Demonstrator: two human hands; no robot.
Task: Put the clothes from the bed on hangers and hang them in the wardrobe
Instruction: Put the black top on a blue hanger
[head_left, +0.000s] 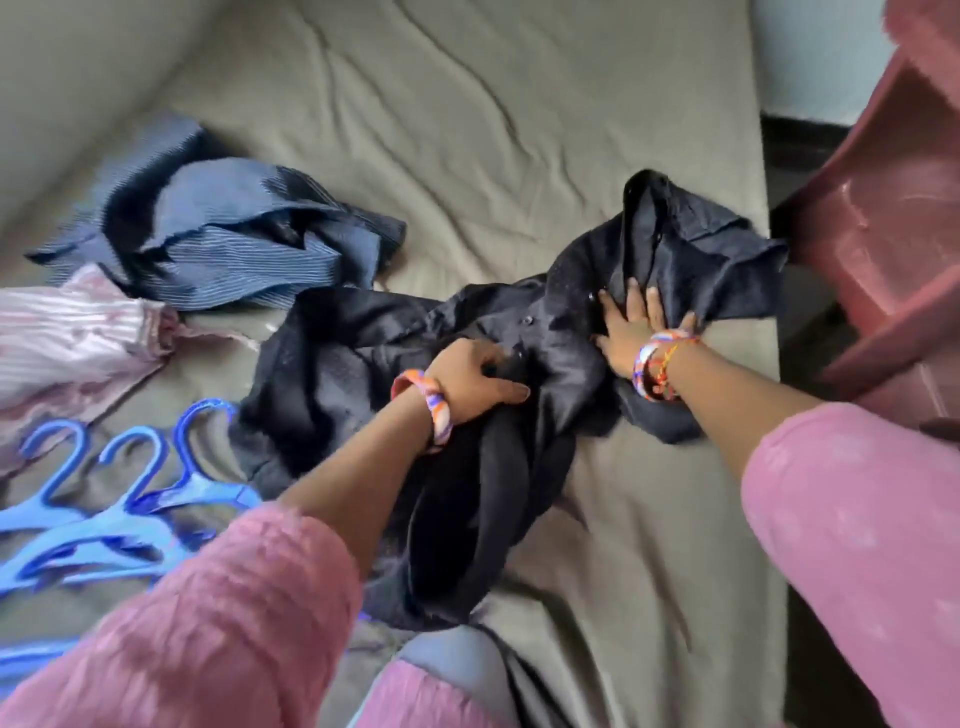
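Observation:
A crumpled black shirt (332, 374) lies across the middle of the bed (467, 130). My left hand (472, 379) grips a fold of it near the button line, fingers curled into the cloth. My right hand (628, 327) presses flat on the shirt's right part, fingers spread. A blue striped shirt (234, 249) lies bunched at the left. A pink striped garment (67, 348) lies at the far left edge. Several blue plastic hangers (114, 499) lie on the bed at the lower left.
A dark red plastic chair (883, 249) stands close to the bed's right side. The olive sheet is wrinkled, with bare sheet beyond the clothes and at the lower right. A pale wall (821, 52) and dark floor show at the top right.

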